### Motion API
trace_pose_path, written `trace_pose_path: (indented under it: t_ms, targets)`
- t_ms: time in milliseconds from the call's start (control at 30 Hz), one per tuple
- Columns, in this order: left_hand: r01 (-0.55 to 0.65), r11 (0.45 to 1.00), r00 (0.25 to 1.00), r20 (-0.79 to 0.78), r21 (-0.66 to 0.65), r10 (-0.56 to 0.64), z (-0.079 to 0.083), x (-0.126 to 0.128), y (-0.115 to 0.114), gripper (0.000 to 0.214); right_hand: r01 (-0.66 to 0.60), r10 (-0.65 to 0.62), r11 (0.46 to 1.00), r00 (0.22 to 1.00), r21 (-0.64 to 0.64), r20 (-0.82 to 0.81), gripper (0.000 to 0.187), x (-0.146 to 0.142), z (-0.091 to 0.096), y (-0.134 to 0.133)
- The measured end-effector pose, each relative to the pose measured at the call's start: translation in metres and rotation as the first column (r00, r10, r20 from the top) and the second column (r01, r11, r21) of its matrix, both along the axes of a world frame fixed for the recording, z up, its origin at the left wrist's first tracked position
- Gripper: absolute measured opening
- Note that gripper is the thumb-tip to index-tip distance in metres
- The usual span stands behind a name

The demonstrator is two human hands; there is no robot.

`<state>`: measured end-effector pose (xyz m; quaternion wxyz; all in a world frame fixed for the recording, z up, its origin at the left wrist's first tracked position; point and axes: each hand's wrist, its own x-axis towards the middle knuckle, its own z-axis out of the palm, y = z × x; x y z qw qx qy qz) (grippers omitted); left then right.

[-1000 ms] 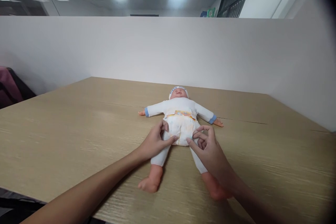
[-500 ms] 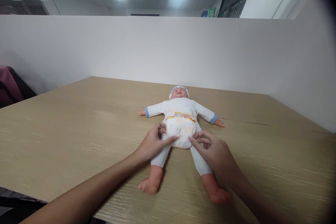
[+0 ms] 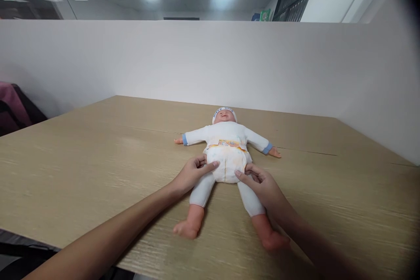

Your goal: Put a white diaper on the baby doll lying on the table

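A baby doll (image 3: 226, 133) in a white suit with blue cuffs and a cap lies on its back on the wooden table (image 3: 98, 162), arms spread, feet toward me. It wears a white diaper (image 3: 227, 164) with a coloured waistband. My left hand (image 3: 192, 174) pinches the diaper's edge at the doll's left-side hip, fingers curled on it. My right hand (image 3: 262, 186) grips the diaper's opposite leg edge, fingers closed on it, resting over the doll's thigh.
White partition walls (image 3: 197, 61) close off the table's far side and right side. A dark chair with a pink cloth (image 3: 13, 107) stands at the far left. The table's near edge runs under my left forearm.
Both hands have slid down and tightened on the diaper's lower edges. My right hand's fingers, raised and spread a second ago, now lie closed against the diaper.
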<state>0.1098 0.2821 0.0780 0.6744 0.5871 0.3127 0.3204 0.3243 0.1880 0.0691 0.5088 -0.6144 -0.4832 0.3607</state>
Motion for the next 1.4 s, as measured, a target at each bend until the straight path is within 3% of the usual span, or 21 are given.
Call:
trace_pose_path:
  t_ms: [233,433,567,867,1000,1200,1400]
  targets:
    - [0.061,0.994,0.996,0.072,-0.087,-0.055,0.001,-0.002,0.001,0.045,-0.061,0.063,0.998,0.991,0.02,-0.122,0.037,-0.003,-0.001,0.0]
    - [0.059,0.998,0.998,-0.023,0.034,-0.058,0.006,-0.004,0.0,0.042,-0.028,0.028,1.0,0.992,0.0,0.125,0.035,-0.006,0.003,-0.002]
    - [0.07,0.995,0.997,-0.051,0.075,-0.066,0.008,-0.005,-0.001,0.044,-0.06,0.053,0.998,0.985,0.037,0.164,0.03,-0.006,0.003,0.0]
    - [0.063,0.998,0.998,-0.019,0.031,-0.062,0.01,-0.004,-0.003,0.046,-0.082,0.085,0.996,0.987,0.033,-0.134,0.038,-0.008,0.001,0.005]
    - [0.044,0.995,0.997,-0.061,0.092,-0.039,0.012,-0.004,-0.004,0.043,-0.084,0.087,0.996,0.978,0.023,-0.192,0.039,-0.009,0.003,0.004]
    - [0.068,0.996,0.997,-0.028,0.065,-0.066,0.01,-0.003,-0.003,0.049,-0.046,0.051,0.998,0.99,0.044,-0.13,0.038,-0.011,0.003,0.003]
    - [0.04,0.996,0.999,-0.03,0.079,-0.037,0.007,-0.003,-0.001,0.05,0.01,-0.012,0.999,0.996,0.032,0.085,0.036,-0.013,0.003,0.0]
